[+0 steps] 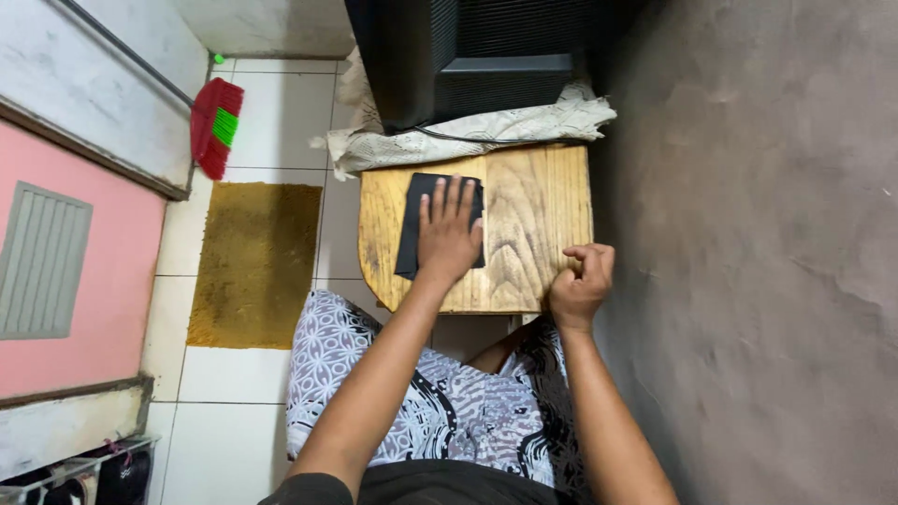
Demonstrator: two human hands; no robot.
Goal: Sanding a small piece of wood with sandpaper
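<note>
We stand over a small wooden bench (524,220) with strong grain, its top worn dark along the left edge. Behind it a black box-shaped appliance (468,56) sits on a cream lace cloth (524,126). A grey rough wall (748,234) runs along the right. The floor is white tile (271,122), with a mustard mat (254,262), a red broom with green bristles (215,126) and a pink door (84,252) to the left. A black cloth (409,238), flat and rectangular, lies on the bench's left half. Our left hand (449,234) presses it, grip wide, fingers flat. Our right hand (582,281) rests curled at the bench's near right edge; we cannot tell whether that grip holds anything.
</note>
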